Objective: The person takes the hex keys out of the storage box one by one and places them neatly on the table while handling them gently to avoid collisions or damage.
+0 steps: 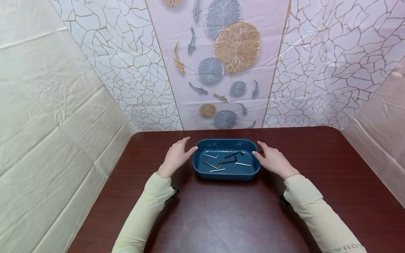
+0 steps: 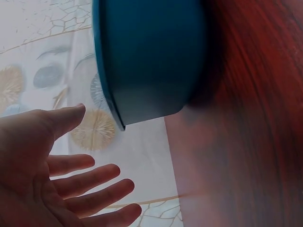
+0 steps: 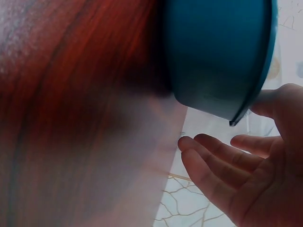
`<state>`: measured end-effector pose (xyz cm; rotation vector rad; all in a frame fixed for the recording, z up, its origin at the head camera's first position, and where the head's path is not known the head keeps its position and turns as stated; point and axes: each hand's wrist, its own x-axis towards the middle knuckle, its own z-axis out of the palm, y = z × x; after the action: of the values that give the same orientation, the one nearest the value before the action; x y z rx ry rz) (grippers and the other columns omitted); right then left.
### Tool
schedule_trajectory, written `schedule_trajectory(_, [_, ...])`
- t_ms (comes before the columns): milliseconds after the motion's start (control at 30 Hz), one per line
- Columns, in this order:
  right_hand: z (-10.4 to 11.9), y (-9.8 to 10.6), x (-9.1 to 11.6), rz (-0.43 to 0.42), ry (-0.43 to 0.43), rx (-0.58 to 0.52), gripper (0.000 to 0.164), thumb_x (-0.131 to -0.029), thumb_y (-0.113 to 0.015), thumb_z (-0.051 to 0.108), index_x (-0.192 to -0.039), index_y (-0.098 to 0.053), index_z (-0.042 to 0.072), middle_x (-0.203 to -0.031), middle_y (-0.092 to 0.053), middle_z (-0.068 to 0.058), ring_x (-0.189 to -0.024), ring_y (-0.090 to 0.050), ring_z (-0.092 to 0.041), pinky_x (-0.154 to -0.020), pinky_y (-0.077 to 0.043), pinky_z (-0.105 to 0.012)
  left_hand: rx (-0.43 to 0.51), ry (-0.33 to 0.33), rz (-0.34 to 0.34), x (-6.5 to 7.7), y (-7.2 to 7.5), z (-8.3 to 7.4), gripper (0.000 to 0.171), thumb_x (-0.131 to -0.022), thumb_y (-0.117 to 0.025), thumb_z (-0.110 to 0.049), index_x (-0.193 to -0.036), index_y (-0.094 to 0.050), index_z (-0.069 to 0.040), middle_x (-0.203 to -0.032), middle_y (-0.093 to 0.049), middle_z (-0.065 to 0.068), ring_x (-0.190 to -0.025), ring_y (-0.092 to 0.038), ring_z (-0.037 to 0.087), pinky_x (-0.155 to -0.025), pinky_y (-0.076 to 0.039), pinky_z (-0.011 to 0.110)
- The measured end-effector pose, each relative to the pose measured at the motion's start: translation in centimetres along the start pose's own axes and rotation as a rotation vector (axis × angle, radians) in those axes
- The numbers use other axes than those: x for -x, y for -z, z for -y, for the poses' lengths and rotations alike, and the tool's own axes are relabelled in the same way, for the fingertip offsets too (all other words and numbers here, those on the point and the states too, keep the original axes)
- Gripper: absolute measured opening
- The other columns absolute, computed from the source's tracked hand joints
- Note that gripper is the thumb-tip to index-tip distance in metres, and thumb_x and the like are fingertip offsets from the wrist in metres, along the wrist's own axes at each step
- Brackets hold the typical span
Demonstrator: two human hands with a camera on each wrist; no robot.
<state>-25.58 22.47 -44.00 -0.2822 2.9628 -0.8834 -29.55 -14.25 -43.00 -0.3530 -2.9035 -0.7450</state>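
Observation:
A dark blue rectangular tray (image 1: 226, 176) stands on the table with several L-shaped hex keys lying loose in it. Among them are a black hex key (image 1: 228, 162), a silver one (image 1: 243, 164) and a brass-coloured one (image 1: 211, 164). My left hand (image 1: 176, 156) is beside the tray's left end, thumb tip at the rim, fingers spread. At the opposite end my right hand (image 1: 274, 160) has its thumb by the rim. Both wrist views show an open palm facing the tray's outer wall (image 2: 151, 56), and the fingers of the right hand (image 3: 251, 175) are slightly bent.
The dark red wood-grain table (image 1: 227, 214) extends around the tray. Behind its far edge hangs a patterned backdrop (image 1: 221, 105) with fish and round leaves. Pale cloth walls (image 1: 57, 140) stand at both sides.

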Motion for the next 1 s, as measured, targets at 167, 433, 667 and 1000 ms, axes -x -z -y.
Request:
schedule_trajectory(167, [-0.4,-0.7,-0.1,-0.005,-0.002,-0.010,0.069,-0.105,-0.053,0.034,-0.154,-0.028,-0.008,-0.133,-0.056,-0.034,-0.114,-0.061,-0.044,-0.095,-0.048,-0.060,-0.007,0.004,0.021,0.0,-0.3,-0.2,0.066,-0.098,-0.064,-0.046,-0.147,-0.050,-0.005,-0.140,-0.058,0.017,-0.125,-0.058,0.032,-0.101,-0.049,0.049])
schedule_trajectory(433, [-0.8,-1.7,-0.5,-0.020,-0.016,-0.050,0.066,-0.106,-0.051,0.032,-0.153,-0.028,-0.007,-0.133,-0.055,-0.035,-0.110,-0.063,-0.042,-0.092,-0.051,-0.058,-0.017,-0.026,0.026,-0.1,-1.0,-0.1,0.064,-0.098,-0.064,-0.045,-0.145,-0.052,-0.004,-0.136,-0.061,0.018,-0.120,-0.061,0.031,-0.097,-0.051,0.048])
schedule_trajectory(667, [-0.7,-2.2,-0.4,-0.046,-0.023,-0.114,0.061,-0.104,-0.051,0.023,-0.154,-0.028,-0.004,-0.133,-0.055,-0.033,-0.102,-0.063,-0.037,-0.085,-0.052,-0.051,-0.023,-0.022,0.045,-0.1,-1.4,-0.1,0.060,-0.098,-0.066,-0.041,-0.143,-0.054,-0.004,-0.131,-0.065,0.017,-0.113,-0.065,0.030,-0.091,-0.054,0.049])
schedule_trajectory(1000, [-1.4,-2.6,-0.4,-0.041,-0.058,-0.179,0.061,-0.105,-0.047,0.025,-0.157,-0.025,0.002,-0.129,-0.058,-0.030,-0.099,-0.061,-0.033,-0.081,-0.049,-0.045,-0.007,-0.015,0.072,0.0,-2.0,-0.1,0.054,-0.098,-0.067,-0.035,-0.140,-0.056,-0.004,-0.128,-0.066,0.014,-0.109,-0.066,0.028,-0.089,-0.055,0.048])
